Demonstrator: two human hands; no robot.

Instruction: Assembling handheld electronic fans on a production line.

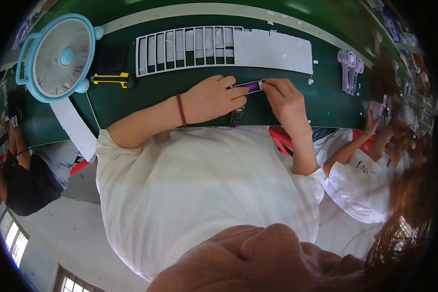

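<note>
Pinched by its 2 ends, a small purple oblong item with pale edges (252, 87) sits between the person's hands, over the table near its front edge; the left hand (210, 100), a dark red braided band on its wrist, closes on the left end, and the right hand (285, 100) closes its fingertips on the right end. Below them spreads a dark green tabletop (131, 104). At its left stands a light blue round fan with a pale grille (63, 57), near a white paper strip (73, 121). Beyond the hands lie a long white slotted frame (185, 36) and, against its right end, a plain white sheet (275, 48); whether they are joined I cannot tell. Well to the right are lilac plastic pieces with rounded heads (347, 59). Just right of the fan rests a yellow-and-black utility knife (112, 80). Smaller, a narrow black piece (236, 117) lies under the left hand's fingers, its details too small to read. Tiny white scraps (310, 82) dot the green surface.
</note>
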